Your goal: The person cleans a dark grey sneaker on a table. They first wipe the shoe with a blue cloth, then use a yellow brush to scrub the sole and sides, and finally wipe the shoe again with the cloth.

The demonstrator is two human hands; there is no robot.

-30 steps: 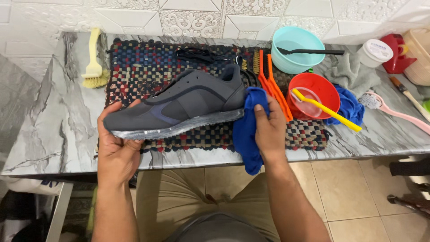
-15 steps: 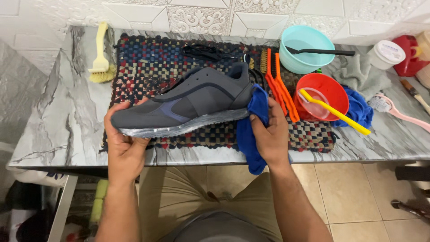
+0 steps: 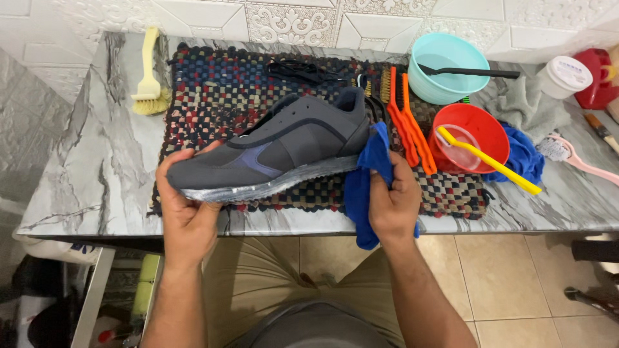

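- We hold the grey sneaker (image 3: 284,151) on its side above the near edge of the table (image 3: 84,174), sole turned towards us, so that the pale, scuffed rim of the sole faces up to the eye and to the cloth.
- Our left hand (image 3: 187,206) cups the toe end; its fingers (image 3: 169,169) curl over the upper and the thumb lies along the sole, clamping the shoe steady.
- Our right hand (image 3: 394,200) bunches the blue cloth (image 3: 364,187) against the heel; its fingers (image 3: 387,177) are pressed together and pinch the cloth, whose loose tail hangs past the near edge.
- The woven checked mat (image 3: 225,84) covers the middle of the table under the shoe, we judge to catch drips and spare the marble.
- Black laces (image 3: 300,67) lie on the mat towards the far edge, out of the shoe.
- Orange brushes (image 3: 406,116) lie just right of the heel, within reach of the right hand.
- A red bowl (image 3: 467,132) with a yellow brush (image 3: 490,161) across it sits right of them; a teal bowl (image 3: 448,64) stands at the far edge.
- A yellow scrub brush (image 3: 149,84) rests near the far left corner.
- A white lidded tub (image 3: 564,76), round and squat, stands near the far right corner beside a red container (image 3: 596,77); any label is too small to tell.
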